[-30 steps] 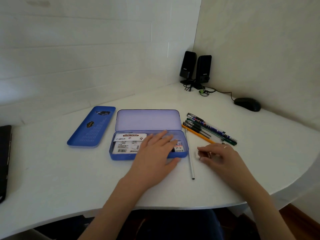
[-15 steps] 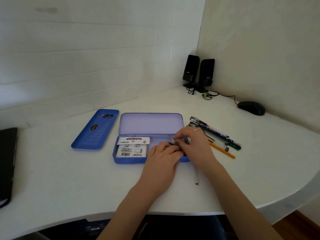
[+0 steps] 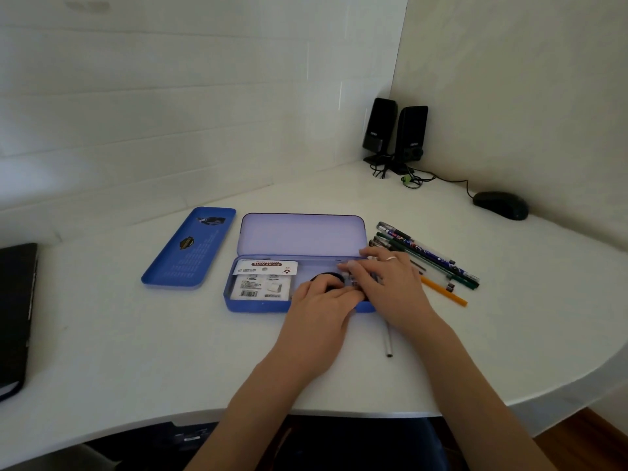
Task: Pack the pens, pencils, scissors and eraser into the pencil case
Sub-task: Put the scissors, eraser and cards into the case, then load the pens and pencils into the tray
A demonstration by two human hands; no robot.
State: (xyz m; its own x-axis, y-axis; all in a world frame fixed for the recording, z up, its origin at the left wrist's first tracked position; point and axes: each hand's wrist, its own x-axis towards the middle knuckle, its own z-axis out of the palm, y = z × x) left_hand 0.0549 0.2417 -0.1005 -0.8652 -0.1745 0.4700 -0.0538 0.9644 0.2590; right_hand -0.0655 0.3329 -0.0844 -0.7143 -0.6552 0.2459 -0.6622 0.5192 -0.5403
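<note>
The blue pencil case (image 3: 258, 305) lies open at the desk's centre, holding a sticky-note pack (image 3: 263, 280) at its 9 o'clock end and black scissor handles (image 3: 327, 278) mid-tray. A second ago the right hand (image 3: 390, 283) was pinching the small white eraser beside the case; now it is over the 3 o'clock end, fingers curled, though whether it still holds the eraser cannot be told. The left hand (image 3: 323, 300) has curled onto the scissor handles, so the pens and pencils (image 3: 431, 258) at 3 o'clock and the lone white pencil (image 3: 388, 341) at 5 o'clock remain.
</note>
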